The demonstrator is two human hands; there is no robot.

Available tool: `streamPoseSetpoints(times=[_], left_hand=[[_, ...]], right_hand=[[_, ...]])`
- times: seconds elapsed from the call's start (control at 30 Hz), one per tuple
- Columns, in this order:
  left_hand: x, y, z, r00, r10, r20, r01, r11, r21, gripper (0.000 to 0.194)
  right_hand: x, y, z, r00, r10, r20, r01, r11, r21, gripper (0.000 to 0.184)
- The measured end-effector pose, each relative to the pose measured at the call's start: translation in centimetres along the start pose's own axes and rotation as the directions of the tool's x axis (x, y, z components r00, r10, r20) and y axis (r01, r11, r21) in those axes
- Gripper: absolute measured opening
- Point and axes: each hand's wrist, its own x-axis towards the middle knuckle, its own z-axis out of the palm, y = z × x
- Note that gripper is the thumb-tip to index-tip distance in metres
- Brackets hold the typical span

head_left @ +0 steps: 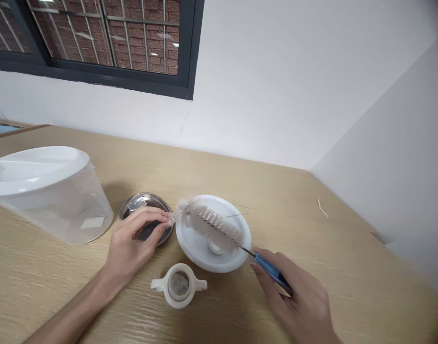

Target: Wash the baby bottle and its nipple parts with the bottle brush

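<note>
My right hand (pixel 298 291) is closed round the blue handle of a bottle brush (pixel 213 224), whose pale bristles point left and away. With thumb and fingers, my left hand (pixel 136 239) pinches the whitish tuft at the brush's far end. Below the bristles lies a round white dish (pixel 195 255), with a small white knob-like shape partly hidden at its middle. A thin dark strand crosses the dish's right rim. Under my left fingers sits a shallow round metal dish (pixel 165 203) holding a piece of clear plastic (pixel 136 201).
A small white two-handled cup (pixel 179 302) with a strainer-like inside stands nearest me. At left is a tall translucent plastic container (pixel 86 210) with a white rim. A thin pale strip (pixel 322 207) lies on the wooden table (pixel 276 200) at right. Wall and window border the back.
</note>
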Motion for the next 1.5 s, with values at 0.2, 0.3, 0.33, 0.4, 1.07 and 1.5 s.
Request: streamPoseSetpoints(times=[0.2,0.3,0.33,0.4,1.07,1.5], left_hand=[[0.1,0.1,0.3,0.995,-0.095,-0.011,0.094,0.993,-0.067,0.012],[0.0,0.0,0.4,0.991,-0.131,-0.004,0.131,0.987,-0.09,0.01],[-0.1,0.0,0.4,0.99,-0.144,0.0,0.143,0.985,-0.094,0.01],[-0.2,0.0,0.4,0.984,-0.176,0.011,0.176,0.979,-0.098,0.009],[1.2,1.1,0.0,0.747,-0.646,0.156,0.62,0.593,-0.514,0.035],[1.3,1.4,0.2,0.766,-0.623,0.161,0.604,0.609,-0.514,0.029]], right_hand=[[0.3,0.3,0.0,0.998,0.022,-0.051,-0.024,0.999,-0.033,0.017],[0.2,0.1,-0.3,0.997,0.057,-0.047,-0.059,0.997,-0.055,0.014],[0.2,0.0,-0.4,0.997,0.067,-0.041,-0.069,0.997,-0.046,0.013],[-0.1,-0.3,-0.3,0.997,0.075,-0.032,-0.076,0.997,-0.029,0.013],[-0.4,-0.1,0.3,0.996,0.038,-0.077,-0.039,0.999,-0.019,0.015],[-0.3,-0.5,0.3,0.992,0.114,-0.058,-0.118,0.991,-0.058,0.013]])
